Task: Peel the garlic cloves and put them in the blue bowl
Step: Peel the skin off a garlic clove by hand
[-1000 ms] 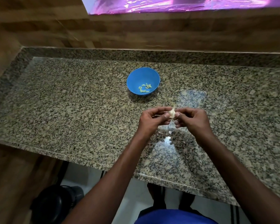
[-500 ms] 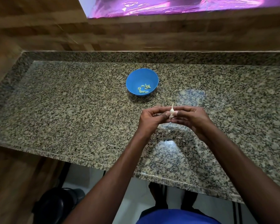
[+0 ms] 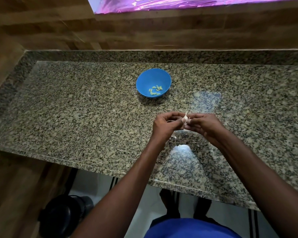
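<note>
A pale garlic clove with a papery tip pointing up is pinched between both hands above the granite counter. My left hand grips it from the left with curled fingers. From the right, my right hand pinches the same clove. The blue bowl sits on the counter beyond the hands and a little to the left, with several peeled greenish cloves lying in its bottom.
A wooden wall rises behind the counter, and a purple shiny sheet runs along the top. A black round bin stands on the floor at lower left. Bits of garlic skin lie under the hands.
Both hands have stayed together on the clove, working it slightly; the head view has shifted a little. The bowl has not moved.
</note>
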A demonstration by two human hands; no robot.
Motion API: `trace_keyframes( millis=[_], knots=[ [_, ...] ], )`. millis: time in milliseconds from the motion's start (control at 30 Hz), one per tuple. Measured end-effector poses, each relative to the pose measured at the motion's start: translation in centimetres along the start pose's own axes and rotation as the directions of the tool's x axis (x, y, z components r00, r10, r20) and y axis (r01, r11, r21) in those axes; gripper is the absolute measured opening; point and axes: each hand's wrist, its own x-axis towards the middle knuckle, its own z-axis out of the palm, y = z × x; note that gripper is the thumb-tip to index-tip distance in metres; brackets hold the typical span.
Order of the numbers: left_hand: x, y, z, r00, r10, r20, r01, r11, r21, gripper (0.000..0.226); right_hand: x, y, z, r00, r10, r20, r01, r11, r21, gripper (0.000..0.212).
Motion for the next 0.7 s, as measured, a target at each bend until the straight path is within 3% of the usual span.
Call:
trace_keyframes(
  millis=[133, 367, 501, 601, 701],
  knots=[
    [0.6, -0.8, -0.1, 0.999, -0.042, 0.003, 0.042, 0.997, -0.069, 0.027, 0.3, 0.3, -0.1, 1.000, 0.020, -0.015, -0.020, 0.999, 0.030, 0.021],
    [2.1, -2.8, -0.6, 0.996, -0.064, -0.060, 0.062, 0.997, -0.038, 0.029, 1.1, 2.1, -0.5, 0.996, 0.015, -0.087, -0.016, 1.000, -0.018, 0.011],
    [3.3, -4.9, -1.6, 0.983, 0.053, -0.173, -0.003, 0.960, 0.279, 0.027, 1.4, 3.1, -1.1, 0.992, 0.024, -0.123, -0.032, 0.997, -0.070, 0.013],
    [4.7, -6.4, -1.9, 0.967, 0.199, -0.157, -0.069, 0.803, 0.593, 0.028, 1.2, 3.7, -1.8, 0.991, 0.017, -0.132, -0.025, 0.998, -0.058, 0.008],
    [5.1, -7.6, -2.0, 0.955, 0.276, -0.105, -0.118, 0.684, 0.720, 0.025, 1.1, 4.2, -2.3, 0.990, -0.013, -0.143, -0.009, 0.988, -0.152, 0.005]
  ],
)
